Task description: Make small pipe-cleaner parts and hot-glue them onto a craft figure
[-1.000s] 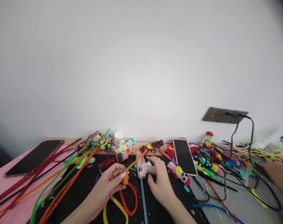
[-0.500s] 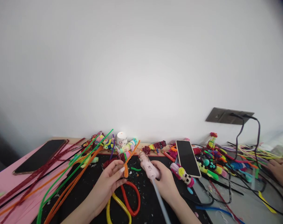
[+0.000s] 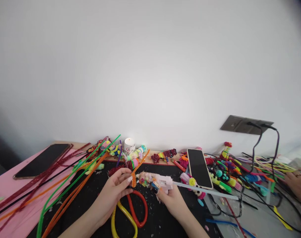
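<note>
My left hand (image 3: 118, 190) pinches a twisted orange pipe cleaner (image 3: 141, 160), one end of which sticks up to the right. In my right hand (image 3: 171, 200) is a pale pink hot glue gun (image 3: 164, 181), lying sideways with its nozzle pointing left, close to the orange pipe cleaner. Whether the two touch I cannot tell. Bits of coloured fuzz cling around the gun's front. A long translucent glue stick (image 3: 207, 191) runs out of its back to the right. Below my hands lie a red loop (image 3: 145, 211) and a yellow loop (image 3: 128, 218) on the black mat (image 3: 162, 221).
Long green (image 3: 56, 198) and orange pipe cleaners cross the left side near a dark phone (image 3: 42, 161). A white paper cup (image 3: 129, 146) and pipe-cleaner figures line the wall. To the right are another phone (image 3: 199, 168), tangled cables, a wall socket (image 3: 239, 124) and another person's hand (image 3: 299, 185).
My right hand has turned the glue gun from pointing up and away to pointing left, beside the orange pipe cleaner. Its glue stick swung to the right. My left hand has barely moved.
</note>
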Motion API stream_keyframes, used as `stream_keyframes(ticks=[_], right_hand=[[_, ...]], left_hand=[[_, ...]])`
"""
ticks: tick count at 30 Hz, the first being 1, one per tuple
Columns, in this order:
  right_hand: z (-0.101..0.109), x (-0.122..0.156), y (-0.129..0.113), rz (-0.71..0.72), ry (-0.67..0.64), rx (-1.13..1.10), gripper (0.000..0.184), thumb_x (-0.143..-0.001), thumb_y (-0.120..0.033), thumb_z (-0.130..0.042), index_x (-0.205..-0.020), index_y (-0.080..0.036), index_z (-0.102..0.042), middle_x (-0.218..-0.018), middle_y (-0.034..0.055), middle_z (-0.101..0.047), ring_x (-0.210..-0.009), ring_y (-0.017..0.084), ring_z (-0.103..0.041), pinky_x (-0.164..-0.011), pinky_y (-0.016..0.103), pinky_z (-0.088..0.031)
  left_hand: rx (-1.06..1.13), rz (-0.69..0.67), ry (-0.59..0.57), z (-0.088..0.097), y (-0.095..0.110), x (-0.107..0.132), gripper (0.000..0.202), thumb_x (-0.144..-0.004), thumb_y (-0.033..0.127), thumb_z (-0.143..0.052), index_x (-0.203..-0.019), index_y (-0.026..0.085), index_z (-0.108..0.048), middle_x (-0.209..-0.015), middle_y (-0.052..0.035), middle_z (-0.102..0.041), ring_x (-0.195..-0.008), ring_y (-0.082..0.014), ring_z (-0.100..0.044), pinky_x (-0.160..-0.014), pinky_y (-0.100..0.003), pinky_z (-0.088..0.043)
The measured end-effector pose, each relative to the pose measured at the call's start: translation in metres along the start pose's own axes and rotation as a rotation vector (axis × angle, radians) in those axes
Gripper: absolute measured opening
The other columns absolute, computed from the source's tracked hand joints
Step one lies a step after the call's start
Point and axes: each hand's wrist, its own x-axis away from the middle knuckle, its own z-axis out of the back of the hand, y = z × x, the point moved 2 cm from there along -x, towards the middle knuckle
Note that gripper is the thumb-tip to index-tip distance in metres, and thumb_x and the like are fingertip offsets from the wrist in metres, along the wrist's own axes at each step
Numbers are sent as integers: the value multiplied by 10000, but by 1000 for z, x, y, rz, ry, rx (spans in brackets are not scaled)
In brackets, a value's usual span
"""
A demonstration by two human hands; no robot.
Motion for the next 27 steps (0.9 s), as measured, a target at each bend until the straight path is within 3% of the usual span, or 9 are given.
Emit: stream_keyframes(ticks=[7, 14, 19, 24, 27], right_hand=[[-1, -1, -6, 48, -33, -33, 225, -760, -248, -591, -947, -159, -679, -662, 8, -631, -595, 159, -534, -593, 263, -454], [-1, 0, -7, 70, -13, -50, 279, -751, -245, -614, -1013, -170, -674, -900, 64, -695, -813, 235, -609, -743, 332, -480], [-1, -1, -3, 62, -6, -58, 279, -744, -252, -620, -1004, -169, -679, -818, 42, -685, -724, 206, -596, -680, 303, -485], [-2, 0, 1, 30, -7, -79, 262, -739, -283, -629, -966, -165, -686, -602, 0, -620, -567, 166, -543, -562, 264, -467], [-2, 0, 1, 36, -4, -89, 260, -735, -299, -638, -961, -182, -687, -613, 4, -633, -587, 181, -562, -572, 275, -476]], left_hand=[[-1, 3, -1, -1, 1, 1, 218, -724, 259, -697, -911, 216, -592, -841, 12, -608, -711, -116, -583, -655, -247, -497], [-20, 3, 4, -2, 1, 1, 221, -715, 269, -701, -902, 219, -594, -825, 19, -608, -688, -113, -578, -636, -239, -489], [-10, 13, -1, -2, 1, 2, 227, -704, 263, -714, -889, 218, -590, -814, 27, -606, -675, -101, -570, -631, -228, -485], [-5, 2, 12, -2, 2, 0, 227, -700, 266, -717, -884, 213, -596, -804, 22, -611, -667, -100, -570, -624, -226, -484], [14, -16, 29, 0, 3, -2, 227, -692, 260, -724, -874, 207, -598, -776, 21, -611, -659, -100, -572, -633, -230, -488]])
